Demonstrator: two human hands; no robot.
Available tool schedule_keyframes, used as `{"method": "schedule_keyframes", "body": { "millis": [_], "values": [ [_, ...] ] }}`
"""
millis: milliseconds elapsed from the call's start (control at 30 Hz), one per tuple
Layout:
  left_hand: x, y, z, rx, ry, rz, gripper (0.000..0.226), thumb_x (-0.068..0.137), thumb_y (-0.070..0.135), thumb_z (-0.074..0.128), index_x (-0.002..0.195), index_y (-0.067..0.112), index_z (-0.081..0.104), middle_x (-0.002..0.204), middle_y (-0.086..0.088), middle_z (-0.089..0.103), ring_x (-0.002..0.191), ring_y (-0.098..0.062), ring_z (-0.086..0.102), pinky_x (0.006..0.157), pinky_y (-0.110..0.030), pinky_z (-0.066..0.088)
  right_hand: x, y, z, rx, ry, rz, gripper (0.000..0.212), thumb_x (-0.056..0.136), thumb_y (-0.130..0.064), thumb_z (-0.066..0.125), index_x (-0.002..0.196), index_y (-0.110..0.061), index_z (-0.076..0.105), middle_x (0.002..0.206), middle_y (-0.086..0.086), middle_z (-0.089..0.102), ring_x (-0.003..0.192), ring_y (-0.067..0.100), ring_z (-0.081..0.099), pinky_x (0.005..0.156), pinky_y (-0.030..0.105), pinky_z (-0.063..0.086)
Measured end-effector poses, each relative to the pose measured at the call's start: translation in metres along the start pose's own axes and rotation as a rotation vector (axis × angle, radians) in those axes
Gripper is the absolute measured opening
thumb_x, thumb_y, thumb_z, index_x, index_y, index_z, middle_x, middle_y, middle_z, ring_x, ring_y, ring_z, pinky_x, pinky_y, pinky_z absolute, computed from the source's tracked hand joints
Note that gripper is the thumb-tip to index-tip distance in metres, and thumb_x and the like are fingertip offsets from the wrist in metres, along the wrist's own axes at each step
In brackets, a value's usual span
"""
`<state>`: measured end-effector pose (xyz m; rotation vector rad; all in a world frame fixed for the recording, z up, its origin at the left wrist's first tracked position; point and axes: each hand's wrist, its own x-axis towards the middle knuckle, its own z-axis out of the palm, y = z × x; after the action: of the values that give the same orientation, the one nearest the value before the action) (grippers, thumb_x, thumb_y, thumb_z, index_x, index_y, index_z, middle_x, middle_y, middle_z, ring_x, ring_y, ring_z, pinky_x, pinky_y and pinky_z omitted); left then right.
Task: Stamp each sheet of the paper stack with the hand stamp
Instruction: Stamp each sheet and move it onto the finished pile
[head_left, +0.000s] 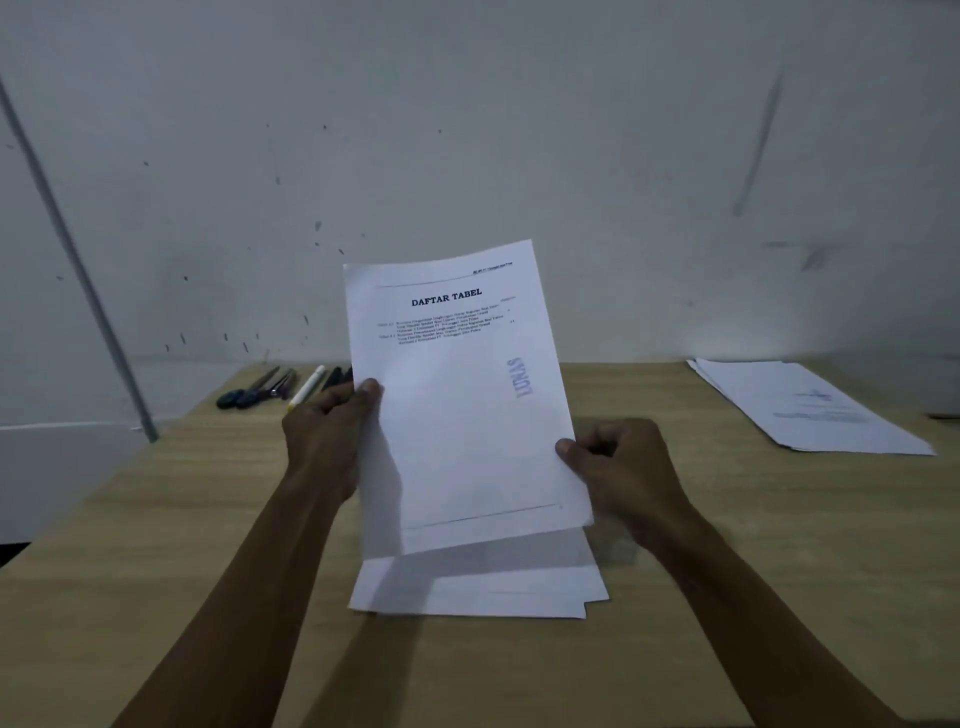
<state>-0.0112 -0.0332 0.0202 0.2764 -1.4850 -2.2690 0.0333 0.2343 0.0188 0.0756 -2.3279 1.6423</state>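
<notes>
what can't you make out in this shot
- Hand stamp: not seen anywhere in the head view; possibly behind the held sheet or out of frame.
- Body text under "DAFTAR TABEL": too small and blurred to read.
- Stack on the table: top page mostly covered by the held sheet, so any stamp is hidden.
- Left hand and right hand fingers: behind the sheet.
- Pile at right: print too faint.

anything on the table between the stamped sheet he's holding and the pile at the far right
Nothing visible. The stamped sheet, gripped by the left hand and right hand, is lifted over the stack. Only bare table lies between it and the right pile. The pens and scissors lie far left.
</notes>
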Motion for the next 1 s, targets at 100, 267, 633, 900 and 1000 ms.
{"method": "schedule_keyframes", "body": {
  "millis": [100, 267, 633, 900, 1000],
  "values": [
    [0.005, 0.011, 0.031, 0.016, -0.041, 0.024, 0.008, 0.079, 0.007, 0.075, 0.076, 0.015, 0.076, 0.076, -0.002, 0.074, 0.079, -0.022, 0.067, 0.079, -0.035, 0.055, 0.013, -0.009, -0.022, -0.042, 0.114, -0.051, 0.026, 0.080, -0.019, 0.080, 0.057, -0.015, 0.068, 0.058, -0.007, 0.069, 0.055, 0.005, 0.067, 0.045, 0.015, 0.044],
    [0.013, 0.020, 0.099, 0.163, -0.081, 0.100, 0.008, 0.076, 0.013, 0.080, 0.074, 0.017, 0.074, 0.078, -0.003, 0.072, 0.075, -0.021, 0.064, 0.067, -0.035, 0.055, 0.044, -0.013, -0.069, -0.035, 0.231, -0.032, 0.024, 0.081, -0.020, 0.079, 0.060, -0.016, 0.068, 0.063, -0.005, 0.069, 0.063, 0.009, 0.067, 0.059, 0.027, 0.050],
    [0.014, -0.039, 0.284, 0.449, -0.368, 0.093, 0.005, 0.083, 0.000, 0.070, 0.085, -0.004, 0.069, 0.096, -0.022, 0.069, 0.084, -0.038, 0.068, 0.062, -0.038, 0.058, 0.119, 0.051, -0.195, -0.304, 0.492, 0.139, 0.019, 0.089, -0.020, 0.069, 0.076, -0.007, 0.074, 0.076, 0.006, 0.071, 0.075, 0.023, 0.066, 0.076, 0.039, 0.055],
    [0.009, -0.124, 0.383, 0.758, -0.458, 0.062, 0.016, 0.072, -0.001, 0.077, 0.082, -0.006, 0.065, 0.081, -0.020, 0.068, 0.061, -0.032, 0.068, 0.046, -0.032, 0.056, 0.152, 0.129, -0.272, -0.546, 0.558, 0.407, 0.020, 0.086, -0.031, 0.070, 0.079, -0.013, 0.070, 0.093, 0.011, 0.071, 0.086, 0.033, 0.067, 0.073, 0.036, 0.052],
    [0.009, -0.162, 0.414, 0.843, -0.493, 0.040, 0.016, 0.070, -0.001, 0.077, 0.078, -0.006, 0.064, 0.076, -0.020, 0.068, 0.060, -0.032, 0.069, 0.051, -0.040, 0.058, 0.166, 0.158, -0.294, -0.624, 0.585, 0.445, 0.025, 0.086, -0.033, 0.073, 0.090, -0.008, 0.072, 0.093, 0.012, 0.072, 0.085, 0.032, 0.068, 0.067, 0.031, 0.048]
  ]
}}
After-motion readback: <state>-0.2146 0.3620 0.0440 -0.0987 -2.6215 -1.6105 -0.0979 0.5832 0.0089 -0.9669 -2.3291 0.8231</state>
